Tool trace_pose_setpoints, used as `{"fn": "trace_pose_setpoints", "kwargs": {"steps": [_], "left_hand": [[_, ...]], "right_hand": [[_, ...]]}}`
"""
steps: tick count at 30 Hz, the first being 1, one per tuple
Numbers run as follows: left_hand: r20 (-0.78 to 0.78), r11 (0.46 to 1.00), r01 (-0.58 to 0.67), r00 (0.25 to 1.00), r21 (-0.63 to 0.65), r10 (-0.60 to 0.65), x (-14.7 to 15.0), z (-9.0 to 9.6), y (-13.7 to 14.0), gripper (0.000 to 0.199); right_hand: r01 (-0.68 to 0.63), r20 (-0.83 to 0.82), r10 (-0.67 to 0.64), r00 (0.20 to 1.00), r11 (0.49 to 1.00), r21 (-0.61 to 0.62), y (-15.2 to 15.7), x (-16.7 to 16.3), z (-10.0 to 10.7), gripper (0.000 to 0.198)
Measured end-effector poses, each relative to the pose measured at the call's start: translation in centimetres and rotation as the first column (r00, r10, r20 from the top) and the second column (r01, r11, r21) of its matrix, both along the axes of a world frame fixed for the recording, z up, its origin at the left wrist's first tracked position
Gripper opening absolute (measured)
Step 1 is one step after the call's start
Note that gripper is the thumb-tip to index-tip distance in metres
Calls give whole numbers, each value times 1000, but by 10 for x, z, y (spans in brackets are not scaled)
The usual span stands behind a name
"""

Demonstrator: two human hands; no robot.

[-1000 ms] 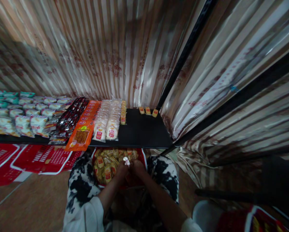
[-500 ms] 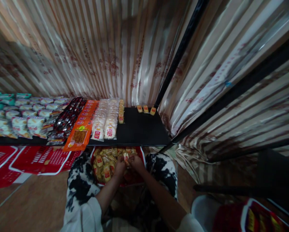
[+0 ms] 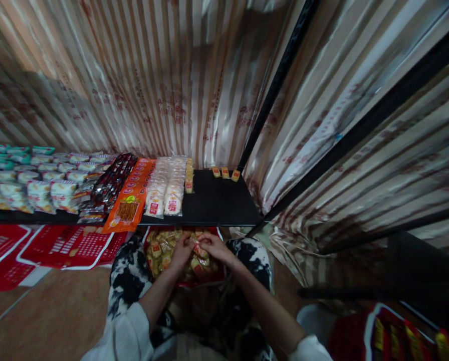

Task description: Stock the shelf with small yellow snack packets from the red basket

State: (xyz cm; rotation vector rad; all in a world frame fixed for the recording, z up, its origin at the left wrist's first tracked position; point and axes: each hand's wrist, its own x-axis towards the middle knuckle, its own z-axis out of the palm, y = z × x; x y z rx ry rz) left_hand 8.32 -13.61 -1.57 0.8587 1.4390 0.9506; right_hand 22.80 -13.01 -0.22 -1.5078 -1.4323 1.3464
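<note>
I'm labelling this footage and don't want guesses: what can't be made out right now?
In the head view:
Left hand, right hand: exact grip, hidden by their curled fingers.
Red container: what lies underneath, hidden by the top packets.
Three shelf packets: print, too small to read.
Red bag, lower right: cut off by the bottom edge.

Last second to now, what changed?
Left hand and right hand shifted slightly forward over the red bag, toward the black shelf. A small packet still appears between their fingertips; any grip change is unclear. The three yellow packets at the shelf's far corner stayed put.
</note>
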Motion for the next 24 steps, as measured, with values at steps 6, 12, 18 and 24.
{"fn": "trace_pose_setpoints", "kwargs": {"steps": [6, 12, 18, 24], "left_hand": [[173, 995, -94, 980, -38, 100, -1, 18, -3, 17], [371, 953, -273, 878, -128, 301, 1, 39, -2, 3], [414, 928, -348, 831, -135, 371, 14, 53, -2, 5], [395, 946, -311, 861, -93, 321, 23, 59, 7, 3]], "right_hand": [[86, -160, -96, 982, 994, -68, -3, -6, 20, 35], [220, -417, -243, 876, 970, -103, -11, -22, 26, 49], [372, -487, -337, 806, 928, -26, -7, -39, 28, 38], [400, -414, -341, 844, 914, 62, 8, -33, 33, 30]]}}
